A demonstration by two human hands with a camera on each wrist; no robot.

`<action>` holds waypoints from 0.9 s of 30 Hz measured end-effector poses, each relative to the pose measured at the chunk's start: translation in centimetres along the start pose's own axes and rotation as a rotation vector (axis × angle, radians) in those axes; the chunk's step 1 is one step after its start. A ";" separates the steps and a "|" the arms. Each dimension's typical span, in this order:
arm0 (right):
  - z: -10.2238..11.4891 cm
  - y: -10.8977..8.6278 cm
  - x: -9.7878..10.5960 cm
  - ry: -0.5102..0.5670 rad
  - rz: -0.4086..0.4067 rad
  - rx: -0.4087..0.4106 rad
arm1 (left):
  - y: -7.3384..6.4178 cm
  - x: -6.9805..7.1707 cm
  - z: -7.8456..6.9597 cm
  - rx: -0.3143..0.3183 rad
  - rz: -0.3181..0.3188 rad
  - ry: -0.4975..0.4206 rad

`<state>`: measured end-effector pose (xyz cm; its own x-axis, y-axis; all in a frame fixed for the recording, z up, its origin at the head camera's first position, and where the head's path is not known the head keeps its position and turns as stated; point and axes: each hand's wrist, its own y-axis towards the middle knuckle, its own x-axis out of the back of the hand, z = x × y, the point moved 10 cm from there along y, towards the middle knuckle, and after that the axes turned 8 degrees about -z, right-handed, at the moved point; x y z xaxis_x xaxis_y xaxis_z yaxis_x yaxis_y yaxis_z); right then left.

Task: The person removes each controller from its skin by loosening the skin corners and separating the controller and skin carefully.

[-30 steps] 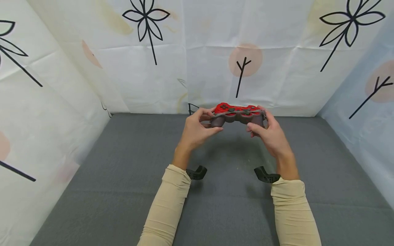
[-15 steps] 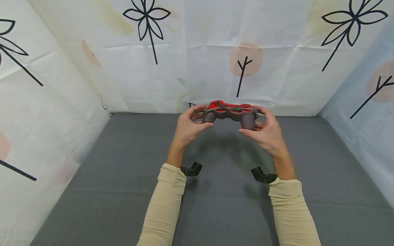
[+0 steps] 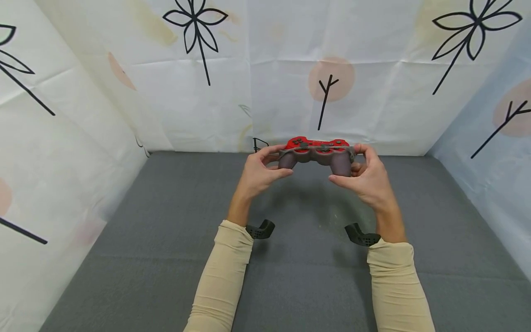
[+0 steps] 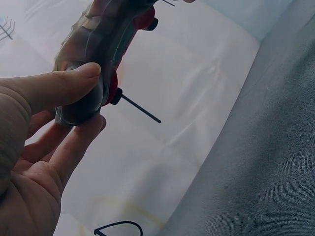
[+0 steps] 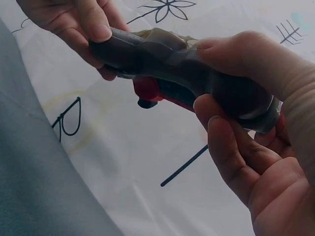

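A game controller [image 3: 317, 155], red on its button face and dark grey underneath, is held up above the table between both hands. A thin grey strand crosses its face. My left hand [image 3: 259, 173] grips the left handle, thumb below and fingers behind. At the other end, my right hand [image 3: 369, 177] holds the right handle between thumb and fingers. In the left wrist view, the controller's underside [image 4: 98, 37] looks glossy, with a translucent layer around it. The right wrist view shows both hands on the dark underside [image 5: 167, 59]; its button face is mostly hidden there.
Below the hands spreads a grey cloth-covered table [image 3: 186, 258]. White fabric walls [image 3: 274, 92] printed with flowers and trees close off the back and sides. A black band [image 3: 261, 229] sits at the left wrist and another band [image 3: 362, 236] at the right.
Both hands carry the controller left at first, then slightly back right. The right thumb and fingers shift their hold on the right handle, which tips more upright.
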<state>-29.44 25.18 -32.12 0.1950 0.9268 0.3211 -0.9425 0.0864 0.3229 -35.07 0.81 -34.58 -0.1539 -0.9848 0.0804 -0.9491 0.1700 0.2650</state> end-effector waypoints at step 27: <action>-5.9 0.8 -3.4 -0.061 0.015 -0.124 | 0.4 0.5 4.7 0.136 -0.121 0.321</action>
<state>-32.45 24.29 -38.18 0.1930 0.9047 0.3797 -0.9710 0.1206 0.2062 -36.81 0.17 -38.99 0.0356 -0.9324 0.3596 -0.9864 0.0250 0.1626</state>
